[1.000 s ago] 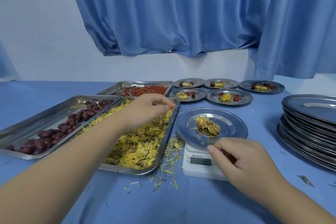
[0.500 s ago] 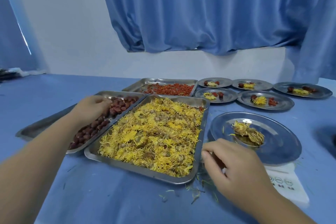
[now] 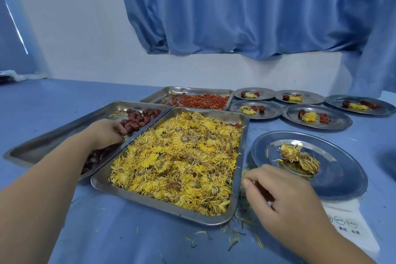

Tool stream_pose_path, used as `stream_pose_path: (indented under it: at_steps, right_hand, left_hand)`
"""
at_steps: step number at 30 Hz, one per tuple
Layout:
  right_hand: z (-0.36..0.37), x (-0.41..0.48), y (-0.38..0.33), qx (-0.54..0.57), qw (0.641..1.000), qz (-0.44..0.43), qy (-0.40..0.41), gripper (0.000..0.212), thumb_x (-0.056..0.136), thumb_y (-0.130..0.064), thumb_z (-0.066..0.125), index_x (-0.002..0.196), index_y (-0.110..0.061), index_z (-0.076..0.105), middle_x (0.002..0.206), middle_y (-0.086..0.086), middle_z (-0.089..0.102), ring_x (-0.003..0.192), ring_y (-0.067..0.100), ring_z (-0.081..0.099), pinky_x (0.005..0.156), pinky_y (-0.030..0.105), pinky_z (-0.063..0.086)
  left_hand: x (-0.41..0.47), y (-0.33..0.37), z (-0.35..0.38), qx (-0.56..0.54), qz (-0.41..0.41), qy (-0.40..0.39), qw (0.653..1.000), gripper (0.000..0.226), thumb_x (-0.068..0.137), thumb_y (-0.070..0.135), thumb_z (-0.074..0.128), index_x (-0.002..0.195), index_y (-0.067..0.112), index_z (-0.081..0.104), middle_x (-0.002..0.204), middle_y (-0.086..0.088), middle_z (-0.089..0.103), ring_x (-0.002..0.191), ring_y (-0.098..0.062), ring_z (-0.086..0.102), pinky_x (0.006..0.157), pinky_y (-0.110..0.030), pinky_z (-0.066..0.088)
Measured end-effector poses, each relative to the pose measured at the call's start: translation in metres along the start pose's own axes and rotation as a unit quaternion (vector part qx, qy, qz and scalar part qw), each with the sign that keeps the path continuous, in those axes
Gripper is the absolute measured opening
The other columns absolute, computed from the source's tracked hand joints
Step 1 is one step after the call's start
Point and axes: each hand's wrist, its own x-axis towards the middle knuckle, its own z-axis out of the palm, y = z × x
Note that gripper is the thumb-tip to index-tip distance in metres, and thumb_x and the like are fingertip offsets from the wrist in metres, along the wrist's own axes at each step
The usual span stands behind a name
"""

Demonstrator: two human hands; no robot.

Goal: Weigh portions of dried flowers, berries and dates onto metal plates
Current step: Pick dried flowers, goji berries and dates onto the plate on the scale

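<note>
My left hand [image 3: 107, 133] reaches into the left metal tray [image 3: 53, 143], its fingertips curled down among the dark red dates [image 3: 139, 119]; whether they hold one is hidden. In front of me stands a tray [image 3: 162, 205] full of yellow dried flowers [image 3: 177, 156]. A third tray [image 3: 162, 96] behind it holds red berries [image 3: 203, 100]. A round metal plate [image 3: 342, 178] sits on the white scale [image 3: 351, 225] and carries a small clump of dried flowers [image 3: 300, 158]. My right hand [image 3: 285, 203] hovers by that plate's near-left rim, fingers loosely curled, holding nothing.
Several filled plates [image 3: 334, 122] with flowers, dates and berries lie at the back right. Loose petals [image 3: 242, 229] litter the blue tablecloth beside the flower tray. A blue curtain [image 3: 246, 17] hangs on the wall behind the table.
My left hand left the flower tray and moved left into the dates tray. My view swung left, so the stack of spare plates dropped out of sight. The right hand stayed by the scale.
</note>
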Motion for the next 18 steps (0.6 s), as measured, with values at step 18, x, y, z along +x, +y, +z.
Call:
stream_pose_path:
  at_steps: [18]
  right_hand:
    - [-0.044, 0.003, 0.029, 0.273, 0.886, 0.302, 0.223, 0.024, 0.090, -0.022, 0.057, 0.067, -0.020, 0.061, 0.054, 0.005, 0.049, 0.049, 0.012, 0.042, 0.047, 0.023, 0.037]
  left_hand:
    - [-0.102, 0.195, 0.021, -0.218, 0.265, -0.049, 0.938, 0.017, 0.094, 0.024, 0.059, 0.097, 0.036, 0.070, 0.093, 0.015, 0.070, 0.060, 0.003, 0.058, 0.058, -0.018, 0.047]
